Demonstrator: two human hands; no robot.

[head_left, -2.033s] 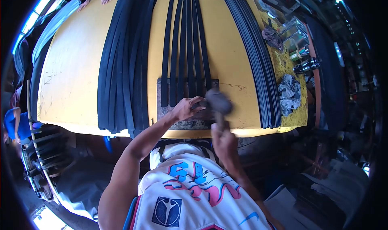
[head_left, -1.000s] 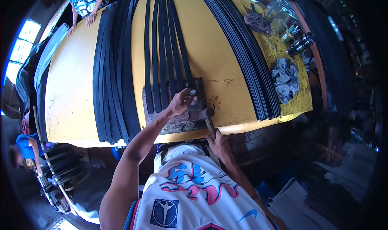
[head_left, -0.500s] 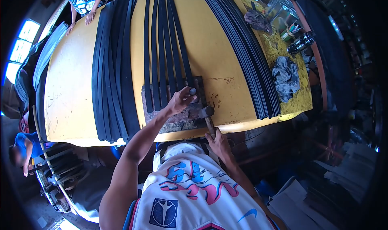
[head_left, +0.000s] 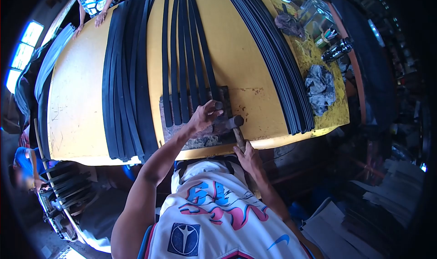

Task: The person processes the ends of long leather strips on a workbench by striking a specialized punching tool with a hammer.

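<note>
My left hand [head_left: 205,116] is closed around a short upright punch [head_left: 219,105], whose round top shows above my fingers. It stands over a dark, worn block [head_left: 200,143] near the table's front edge, by the end of the rightmost strip. Several narrow black strips [head_left: 183,54] run from the far side of the table, their near ends on this block. My right hand [head_left: 249,156] grips the wooden handle of a hammer [head_left: 236,121]. The hammer head is just right of and below the punch, apart from it. The punch's lower end is hidden.
The yellow table [head_left: 77,109] carries a pile of black strips [head_left: 123,86] on the left and a tight bundle [head_left: 273,63] on the right. Crumpled plastic [head_left: 320,88] and a dark bottle [head_left: 337,50] lie farther right. One person [head_left: 93,0] stands at the far left, another [head_left: 27,165] lower left.
The hammer head has shifted slightly up and to the right, and my right hand with it. My left hand and the punch stay almost in place. The person at lower left has moved a little.
</note>
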